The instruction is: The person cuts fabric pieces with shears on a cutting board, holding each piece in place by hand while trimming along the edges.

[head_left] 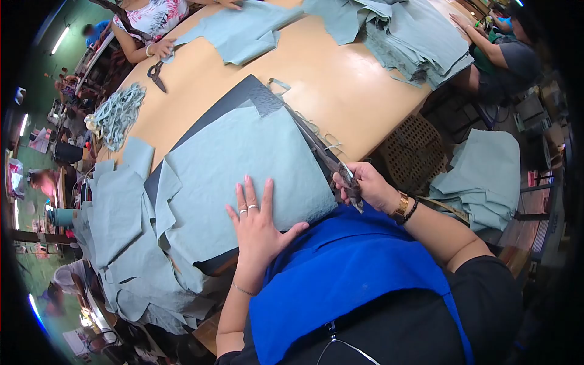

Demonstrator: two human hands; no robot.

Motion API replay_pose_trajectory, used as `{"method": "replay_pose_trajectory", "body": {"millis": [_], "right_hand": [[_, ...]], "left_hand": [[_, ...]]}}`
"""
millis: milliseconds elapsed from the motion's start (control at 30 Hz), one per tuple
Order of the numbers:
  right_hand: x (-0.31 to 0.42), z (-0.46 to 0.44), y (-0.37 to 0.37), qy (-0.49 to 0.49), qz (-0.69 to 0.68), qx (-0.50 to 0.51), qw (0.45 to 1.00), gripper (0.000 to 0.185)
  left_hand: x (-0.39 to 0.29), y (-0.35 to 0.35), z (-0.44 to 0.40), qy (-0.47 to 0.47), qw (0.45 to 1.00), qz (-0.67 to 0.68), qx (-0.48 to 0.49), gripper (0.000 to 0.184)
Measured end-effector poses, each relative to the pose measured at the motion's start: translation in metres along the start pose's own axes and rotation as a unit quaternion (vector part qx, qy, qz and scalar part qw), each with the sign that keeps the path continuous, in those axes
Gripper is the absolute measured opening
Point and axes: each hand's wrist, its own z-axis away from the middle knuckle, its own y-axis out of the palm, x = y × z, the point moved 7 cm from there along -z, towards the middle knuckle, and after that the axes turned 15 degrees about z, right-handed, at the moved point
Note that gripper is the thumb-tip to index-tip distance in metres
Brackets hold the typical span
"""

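Observation:
My left hand (258,228) lies flat with fingers spread on a pale blue-green fabric piece (237,152). A gold-toned ring and a thin bracelet show on it. The fabric rests on a dark board (210,112), whose far corner and left edge stick out from under it. At the board's right edge my right hand (368,185) is closed round a pair of scissors (350,182) with dark, wrapped-looking handles. Their blades seem to point away along that edge, partly hidden. Thin fabric offcuts (331,143) hang beside the edge.
More fabric pieces (121,213) are piled at left, near a heap of fabric strips (118,115). Another pair of scissors (156,76) lies on the table (328,73), near a co-worker's hand (161,48). Fabric stacks (420,48) lie at back right and on a seat (480,176) at right.

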Motion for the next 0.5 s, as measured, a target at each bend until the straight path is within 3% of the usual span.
{"method": "replay_pose_trajectory", "body": {"millis": [500], "right_hand": [[0.0022,0.0037,-0.0076,-0.002,-0.028,0.022,0.999,0.014]], "left_hand": [[0.0035,0.0015,0.0087,0.007,0.999,-0.035,0.002,0.098]]}}
